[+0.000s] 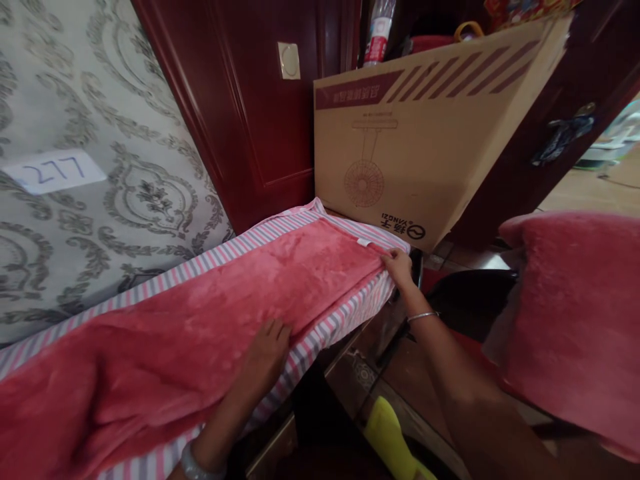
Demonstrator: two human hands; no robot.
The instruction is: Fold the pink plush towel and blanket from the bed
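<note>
A pink plush blanket (pixel 300 267) lies folded lengthwise over a long narrow surface covered with a striped cloth (pixel 320 333). Its far half is fairly flat, while the near left part is bunched in thick folds. My right hand (pixel 399 267) pinches the blanket's far right corner, close to a small white label (pixel 364 243). Farther left, my left hand (pixel 267 343) is closed at the blanket's near edge, with its fingers bent on the fabric and the fingertips partly hidden.
A large cardboard box (pixel 415 147) stands behind the far end, against dark red doors (pixel 280 127). To the right, another pink plush piece (pixel 575 320) is draped over a seat. Patterned wall (pixel 150 187) borders the left side. Something yellow (pixel 387 433) shows below.
</note>
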